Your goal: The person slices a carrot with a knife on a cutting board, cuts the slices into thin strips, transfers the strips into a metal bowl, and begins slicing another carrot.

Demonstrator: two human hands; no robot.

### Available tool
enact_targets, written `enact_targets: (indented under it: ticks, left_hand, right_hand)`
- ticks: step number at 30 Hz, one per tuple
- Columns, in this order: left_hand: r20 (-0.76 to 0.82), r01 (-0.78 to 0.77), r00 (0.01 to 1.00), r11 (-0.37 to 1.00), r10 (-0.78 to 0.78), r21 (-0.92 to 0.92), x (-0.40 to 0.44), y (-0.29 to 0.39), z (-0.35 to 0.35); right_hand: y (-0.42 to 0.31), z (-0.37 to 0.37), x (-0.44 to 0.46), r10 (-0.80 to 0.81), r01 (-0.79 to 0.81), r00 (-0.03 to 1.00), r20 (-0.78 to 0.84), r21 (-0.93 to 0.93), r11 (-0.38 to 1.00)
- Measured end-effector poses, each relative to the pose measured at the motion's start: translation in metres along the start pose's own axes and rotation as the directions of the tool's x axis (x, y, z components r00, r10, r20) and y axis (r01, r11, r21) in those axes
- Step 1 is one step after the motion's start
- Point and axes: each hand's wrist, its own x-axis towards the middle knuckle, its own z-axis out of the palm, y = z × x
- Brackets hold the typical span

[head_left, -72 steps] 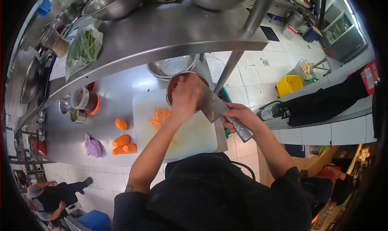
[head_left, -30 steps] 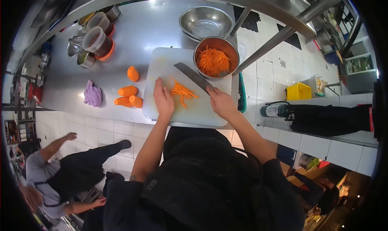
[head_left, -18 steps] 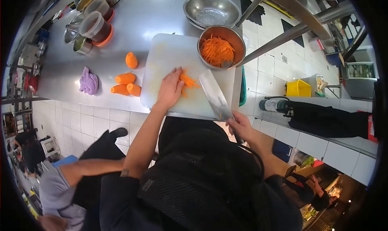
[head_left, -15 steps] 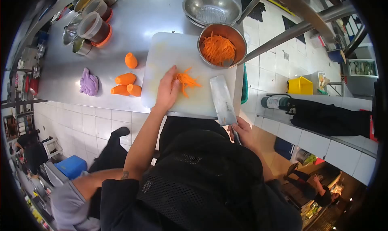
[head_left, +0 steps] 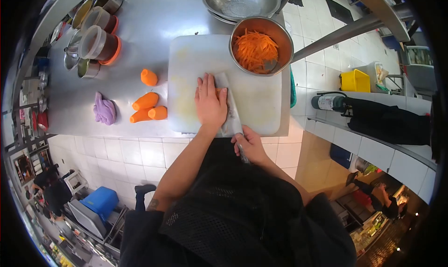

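Observation:
My right hand (head_left: 251, 144) is closed around the handle of a cleaver (head_left: 227, 103). Its broad blade stands on the white cutting board (head_left: 254, 101), right beside my left hand (head_left: 211, 103). That hand lies over the board with fingers stretched forward and thumb apart, near the blade. A bit of orange carrot shows between its thumb and fingers; the rest is hidden beneath. At the board's far right corner, a steel pot (head_left: 285, 43) holds carrot shreds (head_left: 255, 50). Several peeled carrot pieces (head_left: 145, 100) lie on the steel table left of the board.
A crumpled purple cloth (head_left: 104, 109) lies on the table (head_left: 154, 15). Plastic tubs (head_left: 95, 43) and metal containers stand at the far left. Steel bowls (head_left: 240, 3) sit behind the pot. A metal post (head_left: 345, 36) slants past on the right. Other people are in the background.
The cleaver has swung left from the board's right edge to beside my left hand. My left hand now covers the carrot shreds. A person in grey at lower left has gone from view.

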Motion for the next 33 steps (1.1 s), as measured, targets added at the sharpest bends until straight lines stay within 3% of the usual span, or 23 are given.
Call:
enact_targets:
  ticks: [5,9,12,14,16,18,19,21,22,23,24,26,27,29,30,31,32,33]
  left_hand:
    - [-0.118,-0.005,0.993,0.959,-0.030,-0.285,0.002,-0.009,-0.001]
    - [-0.241,-0.082,0.970,0.911,-0.020,-0.405,0.009,0.005,-0.014]
    - [-0.361,-0.238,0.930,0.861,0.068,-0.450,0.029,0.053,-0.036]
    - [-0.416,-0.301,0.904,0.833,0.094,-0.464,0.050,0.091,-0.044]
    - [-0.387,-0.361,0.913,0.700,0.129,-0.616,0.073,0.128,-0.047]
    - [-0.377,-0.372,0.915,0.666,0.145,-0.646,0.094,0.148,-0.030]
    - [-0.343,-0.357,0.926,0.654,0.156,-0.667,0.106,0.154,-0.013]
    - [-0.211,-0.138,0.977,0.722,-0.011,-0.678,0.128,0.140,0.030]
    - [-0.011,-0.032,0.999,0.864,0.030,-0.503,0.139,0.125,0.037]
    - [0.047,0.010,0.999,0.869,0.016,-0.494,0.144,0.124,0.036]
    - [0.051,0.067,0.998,0.862,-0.048,-0.503,0.142,0.130,0.020]
    - [-0.022,0.054,0.996,0.751,-0.091,-0.658,0.158,0.113,0.048]
    - [-0.022,0.046,0.997,0.758,-0.079,-0.650,0.157,0.121,0.040]
    - [-0.094,-0.054,0.995,0.591,-0.037,-0.805,0.147,0.141,0.000]
    - [-0.105,-0.056,0.993,0.597,-0.047,-0.800,0.138,0.147,-0.010]
    - [-0.191,-0.280,0.960,0.766,0.207,-0.579,0.126,0.152,-0.014]
    - [-0.188,-0.493,0.870,0.817,0.456,-0.298,0.118,0.153,-0.018]
    - [-0.194,-0.478,0.878,0.831,0.438,-0.285,0.113,0.145,-0.017]
  right_hand:
    - [-0.007,0.013,0.010,0.051,-0.051,0.995,0.089,-0.007,0.999]
    - [-0.034,0.014,0.003,0.032,-0.020,0.991,0.133,-0.090,0.996]
    - [-0.076,0.011,-0.020,-0.056,0.073,0.993,0.108,-0.162,0.984]
    - [-0.106,0.006,-0.034,-0.229,0.231,0.973,0.036,-0.226,0.946]
    - [-0.140,0.007,-0.044,-0.284,0.272,0.959,-0.012,-0.256,0.928]
    - [-0.170,-0.001,-0.050,-0.365,0.330,0.928,-0.078,-0.288,0.899]
    - [-0.182,-0.007,-0.051,-0.335,0.283,0.934,-0.128,-0.312,0.907]
    - [-0.198,-0.014,-0.059,-0.340,0.256,0.916,-0.211,-0.344,0.903]
    - [-0.203,-0.020,-0.062,-0.359,0.270,0.908,-0.218,-0.350,0.897]
    - [-0.206,-0.028,-0.065,-0.378,0.285,0.901,-0.211,-0.367,0.886]
    - [-0.205,-0.035,-0.068,-0.389,0.294,0.897,-0.209,-0.377,0.878]
    - [-0.207,-0.047,-0.062,-0.375,0.292,0.906,-0.198,-0.350,0.890]
    - [-0.209,-0.051,-0.058,-0.365,0.295,0.917,-0.164,-0.336,0.894]
    - [-0.210,-0.054,-0.052,-0.340,0.279,0.928,-0.152,-0.324,0.904]
    - [-0.210,-0.055,-0.050,-0.305,0.248,0.942,-0.139,-0.323,0.913]
    - [-0.213,-0.055,-0.051,-0.298,0.246,0.947,-0.119,-0.325,0.913]
    - [-0.216,-0.055,-0.055,-0.273,0.231,0.956,-0.103,-0.307,0.923]
    - [-0.218,-0.056,-0.058,-0.246,0.213,0.965,-0.086,-0.288,0.934]
